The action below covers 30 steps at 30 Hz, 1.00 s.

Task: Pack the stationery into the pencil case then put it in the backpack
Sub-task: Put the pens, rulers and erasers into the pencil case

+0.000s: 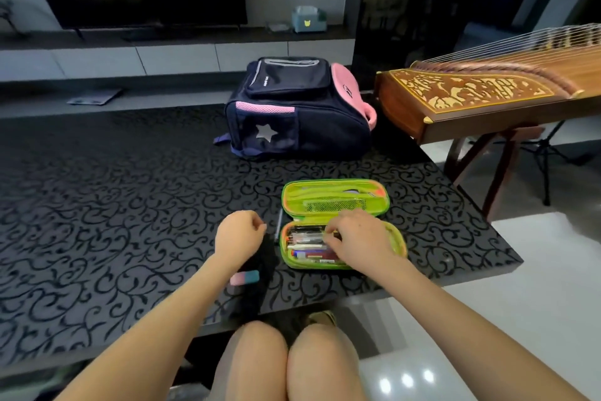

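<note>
The green pencil case (341, 225) lay open flat on the black patterned table (113, 205), near its front edge. Its far half showed a mesh pocket; its near half was packed with pens (305, 243) lying side by side. The right hand (354, 238) hovered over that near half, fingers curled down with the tips among the pens; whether they pinched one could not be told. The left hand (239, 233) was just left of the case, above the table, its fingers curled under into a loose fist with nothing showing in it. Between that hand and the case a slim pen (279, 228) lay on the table, just beside the case's left end. A pink and blue eraser (244, 277) lay nearer the person, by the left wrist. Further back on the table stood the navy and pink backpack (299, 108), well apart from the case. A wooden stringed zither (487, 92) stood to the right of the backpack
</note>
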Each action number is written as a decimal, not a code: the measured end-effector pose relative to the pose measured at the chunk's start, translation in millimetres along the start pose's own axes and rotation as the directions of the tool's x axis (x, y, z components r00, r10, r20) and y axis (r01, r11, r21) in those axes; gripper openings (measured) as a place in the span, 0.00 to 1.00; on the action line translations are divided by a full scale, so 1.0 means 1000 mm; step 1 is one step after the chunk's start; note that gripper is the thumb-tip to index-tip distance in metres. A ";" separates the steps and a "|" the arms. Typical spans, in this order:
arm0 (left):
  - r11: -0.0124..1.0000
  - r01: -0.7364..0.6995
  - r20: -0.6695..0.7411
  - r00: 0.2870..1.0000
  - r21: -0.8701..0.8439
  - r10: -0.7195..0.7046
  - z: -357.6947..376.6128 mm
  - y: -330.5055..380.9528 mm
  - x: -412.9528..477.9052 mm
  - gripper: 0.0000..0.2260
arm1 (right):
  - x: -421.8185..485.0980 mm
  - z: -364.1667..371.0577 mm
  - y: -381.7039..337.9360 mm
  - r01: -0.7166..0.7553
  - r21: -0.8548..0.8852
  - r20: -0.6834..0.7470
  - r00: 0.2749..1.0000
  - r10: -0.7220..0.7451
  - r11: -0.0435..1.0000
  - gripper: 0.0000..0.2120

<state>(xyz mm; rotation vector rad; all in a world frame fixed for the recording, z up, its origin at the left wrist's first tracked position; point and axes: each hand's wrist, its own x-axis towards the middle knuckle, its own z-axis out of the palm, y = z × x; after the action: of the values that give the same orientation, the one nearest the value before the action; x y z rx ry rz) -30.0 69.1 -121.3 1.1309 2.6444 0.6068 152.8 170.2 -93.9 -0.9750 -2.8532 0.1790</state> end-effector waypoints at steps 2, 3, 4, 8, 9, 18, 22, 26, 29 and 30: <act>1.000 0.014 0.066 0.998 -0.010 -0.013 0.005 0.010 0.014 0.09 | 0.010 -0.001 -0.007 0.004 0.014 0.003 1.000 -0.004 1.000 0.11; 0.999 0.035 0.097 0.995 -0.008 -0.034 0.008 0.014 0.022 0.11 | 0.015 -0.001 -0.008 0.001 0.018 0.004 1.000 -0.001 1.000 0.11; 0.999 0.041 0.128 0.991 0.010 -0.042 0.011 0.017 0.029 0.14 | 0.019 -0.002 -0.007 -0.005 0.025 0.003 1.000 0.005 1.000 0.11; 0.984 0.002 0.177 0.984 0.176 -0.034 0.017 0.024 0.038 0.15 | 0.023 -0.006 0.003 -0.022 0.034 -0.008 1.000 0.022 0.999 0.11; 0.977 -0.012 0.174 0.984 0.213 -0.026 0.017 0.022 0.037 0.15 | 0.022 -0.006 0.006 -0.029 0.027 -0.003 1.000 0.029 0.999 0.11; 0.951 -0.117 0.038 0.993 0.287 0.111 -0.020 -0.008 0.022 0.08 | -0.001 -0.001 0.035 -0.112 0.150 -0.101 0.987 0.128 0.982 0.12; 0.866 -0.482 0.158 0.873 0.134 0.461 -0.011 0.015 0.003 0.07 | -0.006 -0.001 0.041 -0.042 0.198 -0.173 0.982 0.077 0.979 0.20; 0.816 -0.569 0.248 0.810 0.106 0.532 0.014 0.044 0.001 0.08 | -0.008 0.005 0.048 -0.034 0.125 -0.059 0.997 0.041 0.992 0.20; 0.824 -0.551 0.286 0.817 0.131 0.501 0.026 0.058 0.008 0.07 | -0.004 0.013 0.053 -0.066 0.050 -0.004 0.998 0.067 0.997 0.18; 0.828 -0.543 0.286 0.823 0.142 0.490 0.028 0.059 0.012 0.06 | -0.002 0.016 0.055 -0.075 0.043 0.004 0.997 0.074 0.996 0.17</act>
<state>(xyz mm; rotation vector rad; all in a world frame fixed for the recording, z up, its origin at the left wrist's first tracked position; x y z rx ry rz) 9.3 122.6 -120.9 1.8933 2.2261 0.2318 185.3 210.9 -118.6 -1.0741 -2.8048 0.2480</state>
